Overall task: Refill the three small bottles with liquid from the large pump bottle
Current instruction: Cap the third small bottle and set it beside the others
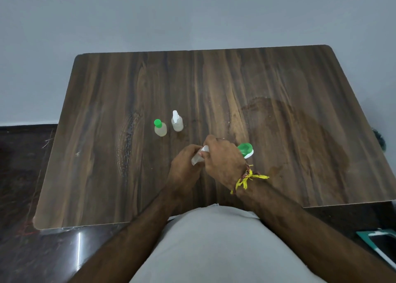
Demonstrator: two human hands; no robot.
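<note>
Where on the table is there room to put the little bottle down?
The whole right half of the table is bare, past the large pump bottle. The far strip behind the green-capped bottle and spray bottle is bare too, and so is the left edge. It is crowded in the middle, where the left hand and right hand hold the third bottle.

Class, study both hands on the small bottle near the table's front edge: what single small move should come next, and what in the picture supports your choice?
Probably twist the top off. The left hand holds the small clear bottle tilted, while the right hand grips its upper end. The large pump bottle waits just behind the right hand. The green-capped bottle and spray bottle stand closed, farther back.
</note>
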